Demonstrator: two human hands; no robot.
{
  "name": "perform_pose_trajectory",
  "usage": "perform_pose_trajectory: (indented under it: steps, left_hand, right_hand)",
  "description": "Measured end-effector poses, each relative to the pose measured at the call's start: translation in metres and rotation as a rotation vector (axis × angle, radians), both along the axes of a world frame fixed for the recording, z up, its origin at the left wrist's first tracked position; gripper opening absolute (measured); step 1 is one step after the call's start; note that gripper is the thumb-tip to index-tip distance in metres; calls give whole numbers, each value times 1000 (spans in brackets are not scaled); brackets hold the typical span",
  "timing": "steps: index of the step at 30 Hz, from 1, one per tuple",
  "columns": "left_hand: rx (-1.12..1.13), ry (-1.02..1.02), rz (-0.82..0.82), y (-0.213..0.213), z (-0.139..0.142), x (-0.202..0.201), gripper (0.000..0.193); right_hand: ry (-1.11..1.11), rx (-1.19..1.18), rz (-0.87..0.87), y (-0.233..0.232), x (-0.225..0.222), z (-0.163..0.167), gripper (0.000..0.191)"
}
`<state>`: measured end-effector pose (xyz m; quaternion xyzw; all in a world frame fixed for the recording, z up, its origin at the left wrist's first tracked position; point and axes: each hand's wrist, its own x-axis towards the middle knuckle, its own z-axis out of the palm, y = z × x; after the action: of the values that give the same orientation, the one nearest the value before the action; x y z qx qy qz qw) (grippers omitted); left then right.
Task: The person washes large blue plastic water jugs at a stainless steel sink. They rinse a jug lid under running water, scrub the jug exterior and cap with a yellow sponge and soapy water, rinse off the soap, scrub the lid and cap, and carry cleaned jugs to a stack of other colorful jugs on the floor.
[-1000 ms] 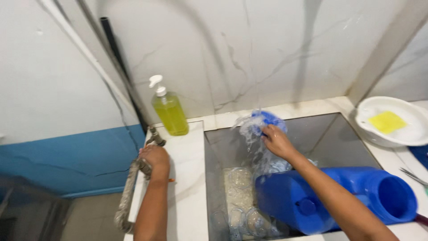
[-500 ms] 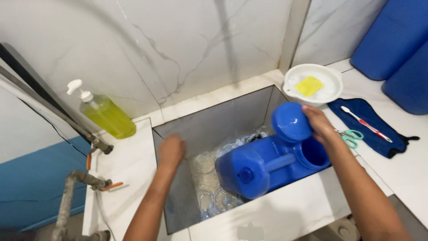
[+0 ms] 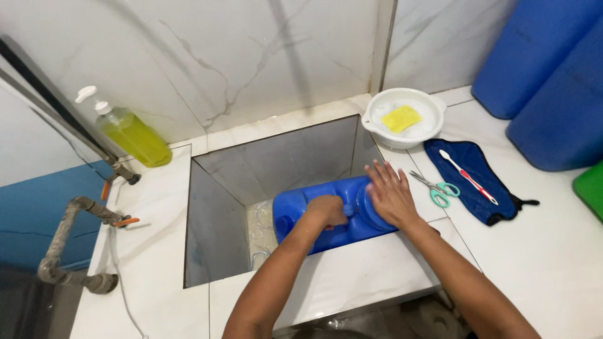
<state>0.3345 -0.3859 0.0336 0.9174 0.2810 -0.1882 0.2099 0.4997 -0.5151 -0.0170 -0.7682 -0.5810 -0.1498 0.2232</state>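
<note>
1. My left hand (image 3: pixel 328 210) is wrapped tight around the handle of the big blue jug (image 3: pixel 333 210). My right hand (image 3: pixel 389 193) lies flat and open on the jug's fat end, fingers spread, pressing on it.

2. The jug lies on its side, down in the square sink (image 3: pixel 220 188), right under both my hands. Its right end leans up against the sink edge near me.

3. The jug is hard plastic, so I think it will keep its shape when I squeeze it. It looks wet, and there is water in the sink just left of my left hand, so I think it could be slippery.

4. I cannot see inside the jug. If there is water in it, it will be heavy and will slosh. If not, it will be light.

5. The best place to hold is the handle, where my left hand already is. The round side has nothing to grip, so my flat hand can only push or steady it.

6. Just right of my right hand, on the counter (image 3: pixel 553 251), are scissors (image 3: pixel 434 187) and a toothbrush (image 3: pixel 468 176) on a dark blue cloth (image 3: pixel 483 188). Past my right hand sits a white bowl (image 3: pixel 377 125) with a yellow sponge (image 3: pixel 401 118).

7. Far to the left of my left hand is a soap bottle (image 3: pixel 132 133) with yellow soap.
</note>
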Motion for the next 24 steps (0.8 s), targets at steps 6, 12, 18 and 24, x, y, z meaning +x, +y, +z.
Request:
perform_pose_trajectory:
  steps: [6, 12, 18, 24]
  left_hand:
    - [162, -114, -4, -4, -5, -10, 28]
    - [217, -98, 28, -14, -6, -5, 25]
    - [281, -148, 26, -7, -11, -19, 27]
    - [327, -327, 183, 12, 30, -82, 27]
  right_hand:
    - [111, -84, -211, 7, -26, 14, 57]
    - [368, -68, -534, 22, -28, -5, 51]
    - [671, -139, -461, -10, -11, -6, 75]
    - [800, 29, -103, -7, -7, 5, 66]
